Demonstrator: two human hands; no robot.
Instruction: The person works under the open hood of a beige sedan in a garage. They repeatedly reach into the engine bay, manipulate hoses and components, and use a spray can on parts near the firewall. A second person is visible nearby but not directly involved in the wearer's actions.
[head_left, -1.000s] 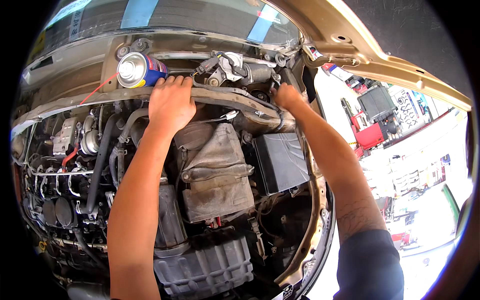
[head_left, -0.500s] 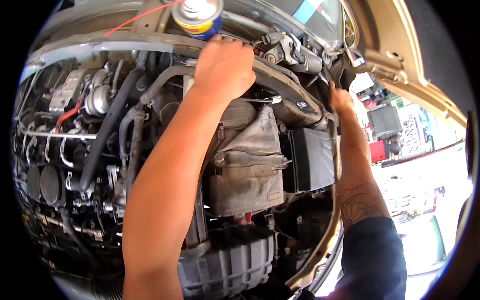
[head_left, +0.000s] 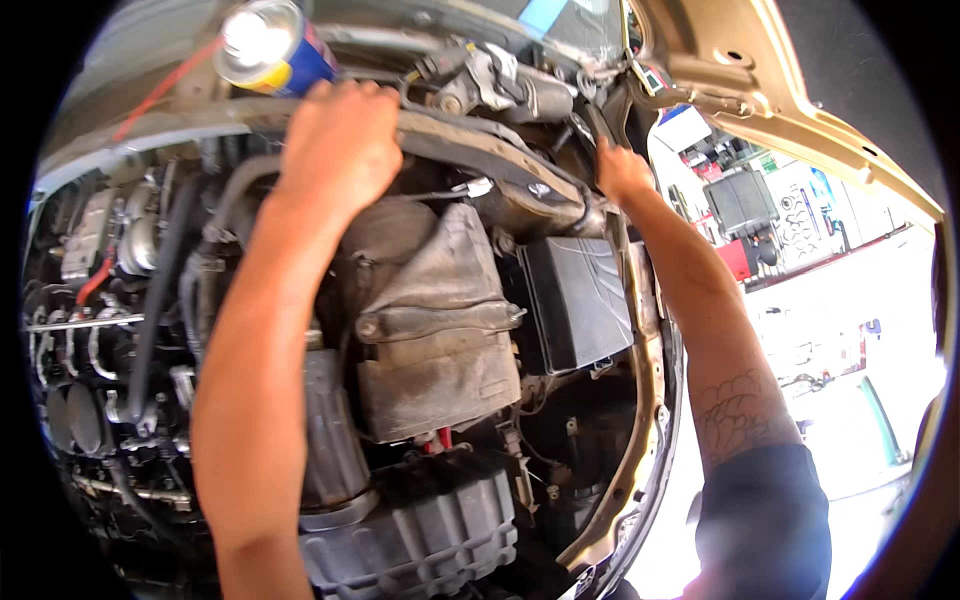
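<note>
My left hand [head_left: 342, 140] is closed over the edge of the metal cowl [head_left: 450, 140] behind the engine, its fingertips hidden. Just beyond its knuckles a blue and yellow spray can [head_left: 275, 50] leans with a red straw [head_left: 165, 90] sticking out to the left. At the back right corner my right hand [head_left: 625, 175] is closed around something slim and dark, mostly covered by the fingers. A wiper motor [head_left: 545, 100] with its linkage [head_left: 480, 85] lies between the hands, to the left of my right hand.
Below my arms sit a battery in a dusty cover [head_left: 440, 370], a black fuse box [head_left: 575, 305] and a ribbed black plastic housing [head_left: 420, 530]. The engine [head_left: 90, 300] fills the left. A gold body panel [head_left: 740, 60] rises at upper right, with a tool case [head_left: 740, 203] beyond the fender.
The whole view has shifted, so everything appears farther left. Both hands stay at about the same places on the car, and the can looks more tilted.
</note>
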